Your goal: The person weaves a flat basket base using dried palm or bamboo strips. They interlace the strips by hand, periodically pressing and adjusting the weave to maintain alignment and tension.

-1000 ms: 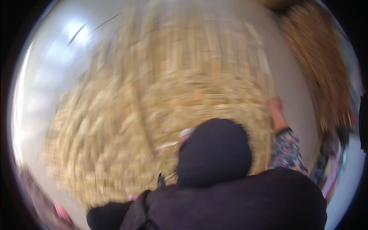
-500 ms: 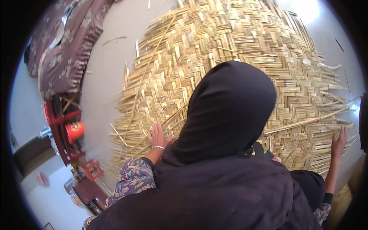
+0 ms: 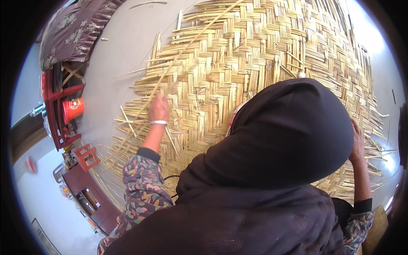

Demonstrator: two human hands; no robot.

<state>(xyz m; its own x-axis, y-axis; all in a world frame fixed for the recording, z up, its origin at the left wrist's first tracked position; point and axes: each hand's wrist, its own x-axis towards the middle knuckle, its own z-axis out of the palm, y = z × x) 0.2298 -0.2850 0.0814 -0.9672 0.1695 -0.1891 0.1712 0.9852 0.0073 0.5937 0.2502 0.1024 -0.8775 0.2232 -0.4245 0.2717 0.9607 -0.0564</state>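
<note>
A large woven mat (image 3: pixel 255 55) of pale bamboo strips covers the grey floor in front of me. My black hood (image 3: pixel 293 136) fills the middle of the view and hides part of the mat. My left hand (image 3: pixel 159 108), with a pale bangle at the wrist, is closed around a long loose bamboo strip (image 3: pixel 191 42) that runs diagonally across the mat's left side. My right hand (image 3: pixel 358 142) lies with its fingers spread on the mat's frayed right edge, partly hidden behind the hood. Both sleeves are dark with a coloured pattern.
A red wooden frame (image 3: pixel 57 97) holding a red cup (image 3: pixel 72 109) stands at the left. A small red stool (image 3: pixel 87 156) and a brown cabinet (image 3: pixel 87 193) sit below it. A dark red patterned cloth (image 3: pixel 76 27) lies at the upper left. Loose strips stick out of the mat's edges.
The view has swung and steadied from a blur. My left hand has reached farther out over the mat onto the long strip. My right hand has shifted slightly up the mat's right edge.
</note>
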